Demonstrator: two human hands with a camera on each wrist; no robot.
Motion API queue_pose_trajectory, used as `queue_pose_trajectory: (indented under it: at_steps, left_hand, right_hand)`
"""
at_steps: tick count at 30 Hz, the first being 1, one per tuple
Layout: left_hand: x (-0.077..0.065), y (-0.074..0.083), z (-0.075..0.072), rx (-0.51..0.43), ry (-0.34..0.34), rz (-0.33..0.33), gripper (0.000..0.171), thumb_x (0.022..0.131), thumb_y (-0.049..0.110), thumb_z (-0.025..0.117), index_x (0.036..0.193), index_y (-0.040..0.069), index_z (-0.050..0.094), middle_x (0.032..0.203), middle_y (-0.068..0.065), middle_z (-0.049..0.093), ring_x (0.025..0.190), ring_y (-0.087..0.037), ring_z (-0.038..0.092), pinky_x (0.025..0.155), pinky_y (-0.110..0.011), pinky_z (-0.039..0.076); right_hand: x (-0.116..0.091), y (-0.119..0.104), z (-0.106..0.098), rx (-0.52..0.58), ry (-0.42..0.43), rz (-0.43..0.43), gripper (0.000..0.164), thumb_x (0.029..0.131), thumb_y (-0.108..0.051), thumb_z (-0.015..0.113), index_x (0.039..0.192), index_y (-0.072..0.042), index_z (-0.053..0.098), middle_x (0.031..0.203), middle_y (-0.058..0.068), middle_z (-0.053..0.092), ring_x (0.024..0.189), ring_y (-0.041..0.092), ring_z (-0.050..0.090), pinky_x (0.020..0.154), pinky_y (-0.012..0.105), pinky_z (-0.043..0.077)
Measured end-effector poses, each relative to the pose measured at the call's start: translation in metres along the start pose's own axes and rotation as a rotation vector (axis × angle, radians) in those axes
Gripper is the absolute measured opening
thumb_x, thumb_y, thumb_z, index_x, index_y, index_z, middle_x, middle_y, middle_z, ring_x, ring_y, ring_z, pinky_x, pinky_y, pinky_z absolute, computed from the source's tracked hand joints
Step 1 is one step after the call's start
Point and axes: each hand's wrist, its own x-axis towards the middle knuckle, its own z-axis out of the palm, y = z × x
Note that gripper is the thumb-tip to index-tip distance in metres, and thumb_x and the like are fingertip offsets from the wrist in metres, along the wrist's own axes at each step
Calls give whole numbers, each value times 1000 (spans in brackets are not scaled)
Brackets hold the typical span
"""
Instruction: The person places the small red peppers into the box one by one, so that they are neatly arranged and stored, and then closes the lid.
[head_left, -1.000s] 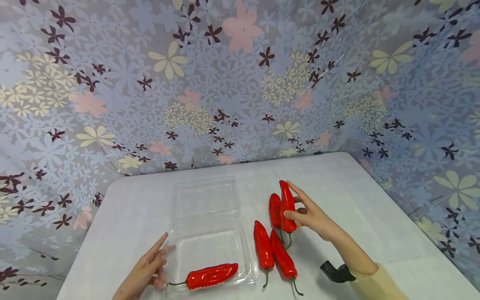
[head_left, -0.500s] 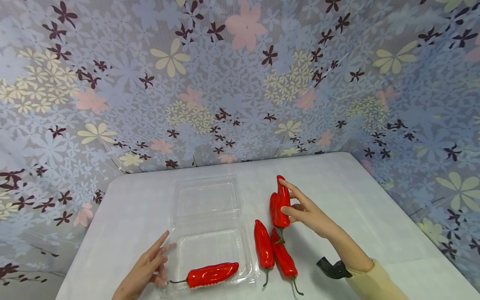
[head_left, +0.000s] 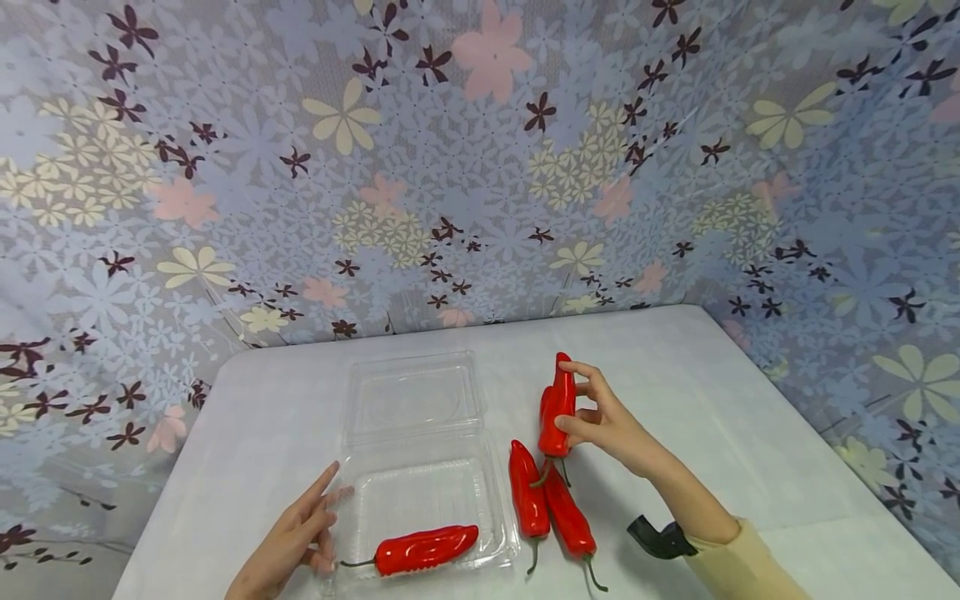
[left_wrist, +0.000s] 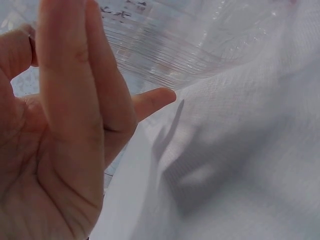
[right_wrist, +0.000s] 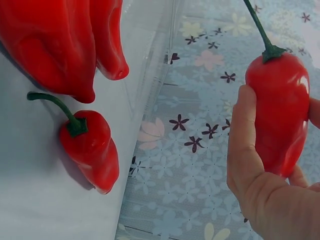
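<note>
My right hand [head_left: 615,429] pinches a red pepper [head_left: 557,421] between thumb and fingers, its tip up and its green stem down in the head view. In the right wrist view this pepper [right_wrist: 280,110] appears above the table. Partly hidden behind it lies another red pepper [right_wrist: 92,150]. Two more, a left pepper [head_left: 528,496] and a right pepper [head_left: 572,521], lie closer to me. My left hand [head_left: 285,537], fingers loosely extended, is at the left side of a clear plastic clamshell box [head_left: 420,492]. One red pepper [head_left: 427,548] lies crosswise inside, along its near side.
The box's clear lid [head_left: 412,396] is folded back flat on the white-covered table [head_left: 660,358]. Flowered fabric [head_left: 480,208] rises behind the table. A black curved piece [head_left: 663,537] sits at my right wrist, beside a pale yellow sleeve [head_left: 738,562].
My right hand has carried its pepper slightly to the left, over the pepper behind it, and the stem has swung left. The left hand and box have stayed put.
</note>
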Motion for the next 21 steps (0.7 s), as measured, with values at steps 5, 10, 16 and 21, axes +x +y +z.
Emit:
queue_pose_trajectory:
  at_steps: [5, 10, 16, 21]
  left_hand:
    - [1, -1, 2, -4, -7, -2, 69, 98, 12, 44, 152, 11, 1, 147, -34, 19, 55, -15, 53, 56, -30, 55]
    - [-1, 1, 3, -3, -14, 3, 70, 98, 13, 44, 152, 11, 0, 146, -34, 19, 55, -14, 53, 56, -30, 55]
    - [-2, 1, 4, -2, 3, -19, 71, 98, 16, 45, 153, 13, 0, 147, -33, 19, 57, -14, 53, 57, -30, 55]
    - [-3, -1, 6, -9, -6, -7, 70, 99, 17, 45, 153, 14, 0, 147, -33, 17, 57, -14, 52, 57, -30, 55]
  right_hand:
    - [-8, 6, -9, -19, 45, 15, 72, 88, -13, 65, 146, -23, 24, 132, 26, 31, 89, 35, 58, 70, 45, 56]
    - [-19, 22, -34, -65, 82, 116, 72, 89, -18, 65, 148, -23, 23, 133, 26, 29, 96, 38, 55, 73, 45, 55]
    - [-28, 45, -57, -156, 7, 302, 74, 87, -22, 67, 147, -16, 23, 125, 26, 34, 95, 32, 52, 75, 40, 55]
    - [-31, 59, -60, -244, -86, 357, 72, 85, -24, 69, 144, -11, 28, 116, 21, 41, 95, 28, 50, 76, 38, 54]
